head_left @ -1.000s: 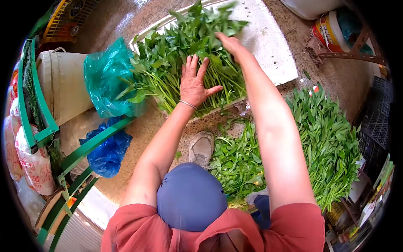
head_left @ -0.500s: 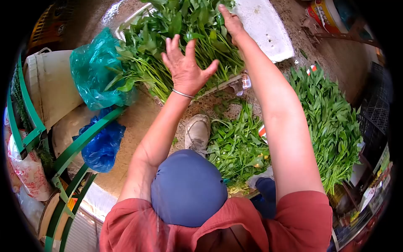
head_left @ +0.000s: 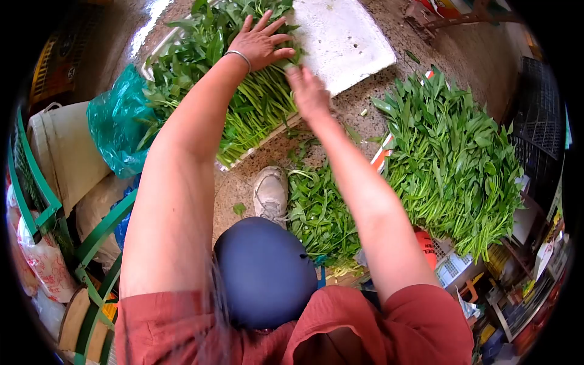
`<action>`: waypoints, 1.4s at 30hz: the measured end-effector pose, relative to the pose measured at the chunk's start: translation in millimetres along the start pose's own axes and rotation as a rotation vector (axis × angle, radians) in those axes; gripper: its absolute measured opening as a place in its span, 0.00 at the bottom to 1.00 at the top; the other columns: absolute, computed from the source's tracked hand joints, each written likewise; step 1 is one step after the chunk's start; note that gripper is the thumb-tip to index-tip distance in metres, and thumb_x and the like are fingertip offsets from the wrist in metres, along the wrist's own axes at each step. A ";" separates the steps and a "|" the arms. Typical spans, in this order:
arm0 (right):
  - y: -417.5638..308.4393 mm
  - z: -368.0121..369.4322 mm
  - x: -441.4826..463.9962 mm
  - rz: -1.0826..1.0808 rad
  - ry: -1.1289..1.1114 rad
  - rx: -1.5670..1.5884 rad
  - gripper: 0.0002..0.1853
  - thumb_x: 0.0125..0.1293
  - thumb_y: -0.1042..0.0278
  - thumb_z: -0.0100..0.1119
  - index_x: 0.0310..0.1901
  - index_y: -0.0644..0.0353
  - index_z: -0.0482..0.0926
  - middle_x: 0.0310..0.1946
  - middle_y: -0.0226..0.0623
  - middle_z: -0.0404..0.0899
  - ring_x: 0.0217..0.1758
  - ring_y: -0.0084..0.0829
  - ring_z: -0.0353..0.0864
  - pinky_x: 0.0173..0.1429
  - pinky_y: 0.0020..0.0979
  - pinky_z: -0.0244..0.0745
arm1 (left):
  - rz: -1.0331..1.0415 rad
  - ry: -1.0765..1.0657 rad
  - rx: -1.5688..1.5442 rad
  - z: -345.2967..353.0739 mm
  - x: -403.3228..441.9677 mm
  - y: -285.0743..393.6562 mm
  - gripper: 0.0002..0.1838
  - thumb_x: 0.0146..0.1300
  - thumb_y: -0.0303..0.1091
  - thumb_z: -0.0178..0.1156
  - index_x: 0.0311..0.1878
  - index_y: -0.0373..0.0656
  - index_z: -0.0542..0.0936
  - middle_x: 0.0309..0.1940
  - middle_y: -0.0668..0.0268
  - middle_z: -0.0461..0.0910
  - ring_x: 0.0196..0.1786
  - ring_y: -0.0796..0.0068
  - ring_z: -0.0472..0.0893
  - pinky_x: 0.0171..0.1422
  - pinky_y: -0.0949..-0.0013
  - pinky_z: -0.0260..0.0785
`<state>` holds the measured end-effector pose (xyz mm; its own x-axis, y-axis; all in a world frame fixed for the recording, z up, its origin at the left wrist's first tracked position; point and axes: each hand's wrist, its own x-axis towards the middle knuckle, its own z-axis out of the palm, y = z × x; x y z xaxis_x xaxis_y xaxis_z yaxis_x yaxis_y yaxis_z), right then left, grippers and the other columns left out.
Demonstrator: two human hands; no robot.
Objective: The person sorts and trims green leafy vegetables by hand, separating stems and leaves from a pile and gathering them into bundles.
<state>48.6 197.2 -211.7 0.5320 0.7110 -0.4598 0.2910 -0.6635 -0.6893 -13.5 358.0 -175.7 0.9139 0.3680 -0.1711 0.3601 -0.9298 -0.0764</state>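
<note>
My left hand [head_left: 263,45] lies with fingers spread on top of a heap of long-stemmed leafy greens [head_left: 255,112] that looks like water spinach. The heap rests on a white foam board [head_left: 344,42], leaves towards the far side and stems towards me. At the heap's right edge is my right hand [head_left: 311,94], smeared by motion; I cannot make out whether its fingers hold any stems. Loose greens [head_left: 319,213] lie on the floor beside my shoe [head_left: 270,193]. A bigger pile of similar greens [head_left: 450,164] stands to the right.
On the left are a teal plastic bag [head_left: 125,121], a pale bucket [head_left: 61,149] and a green metal frame [head_left: 106,228]. A black crate [head_left: 538,109] stands at the far right. Part of an orange-red object [head_left: 425,246] shows beside my right arm.
My left hand has moved up and forward onto the leaves. My right hand has come back towards me, to the heap's right edge. The view has shifted slightly.
</note>
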 end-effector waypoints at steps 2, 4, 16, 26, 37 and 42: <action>-15.0 23.0 -27.8 0.066 0.022 -0.237 0.55 0.48 0.19 0.27 0.65 0.62 0.44 0.62 0.57 0.50 0.65 0.52 0.50 0.67 0.48 0.42 | -0.007 -0.189 -0.043 -5.0 0.1 2.4 0.31 0.59 0.66 0.31 0.57 0.60 0.68 0.68 0.72 0.48 0.71 0.66 0.37 0.71 0.50 0.28; -26.0 30.0 -41.4 0.053 0.041 -0.220 0.54 0.50 0.25 0.41 0.65 0.65 0.41 0.62 0.60 0.49 0.67 0.55 0.44 0.67 0.49 0.40 | -0.004 -0.053 -0.098 19.2 3.1 2.7 0.23 0.60 0.60 0.39 0.50 0.60 0.72 0.65 0.68 0.54 0.71 0.64 0.40 0.71 0.53 0.28; 14.2 -23.4 -109.9 -0.015 0.348 0.090 0.33 0.59 0.52 0.48 0.60 0.65 0.55 0.57 0.50 0.61 0.62 0.43 0.58 0.65 0.42 0.52 | -0.064 -0.189 0.034 -7.0 9.7 17.7 0.27 0.59 0.58 0.44 0.62 0.66 0.59 0.66 0.68 0.51 0.70 0.63 0.47 0.70 0.50 0.35; 114.3 -45.6 -295.6 0.307 0.076 0.176 0.20 0.58 0.60 0.53 0.49 0.62 0.72 0.42 0.43 0.78 0.43 0.34 0.78 0.48 0.32 0.72 | -0.069 0.166 -0.009 -91.5 -25.8 84.0 0.30 0.53 0.57 0.55 0.61 0.71 0.62 0.68 0.72 0.45 0.70 0.60 0.44 0.66 0.36 0.32; 133.5 -66.1 -378.9 0.217 0.177 0.132 0.19 0.52 0.60 0.55 0.46 0.58 0.74 0.37 0.44 0.78 0.42 0.38 0.77 0.48 0.34 0.70 | 0.630 0.052 -0.380 -264.6 -146.4 171.3 0.23 0.53 0.45 0.60 0.51 0.46 0.72 0.45 0.56 0.75 0.51 0.58 0.73 0.53 0.63 0.64; 181.5 -82.5 -388.4 0.367 0.093 0.074 0.18 0.45 0.59 0.62 0.38 0.60 0.79 0.33 0.43 0.80 0.34 0.36 0.79 0.42 0.33 0.73 | 0.711 0.055 -0.352 -311.2 -204.7 226.0 0.28 0.52 0.50 0.59 0.53 0.45 0.71 0.41 0.54 0.77 0.44 0.56 0.76 0.50 0.62 0.66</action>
<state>-39.6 -218.6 -112.0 0.6610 0.4030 -0.6330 0.0116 -0.8489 -0.5284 -60.9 70.1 147.8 0.9516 -0.3070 -0.0130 -0.2834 -0.8932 0.3490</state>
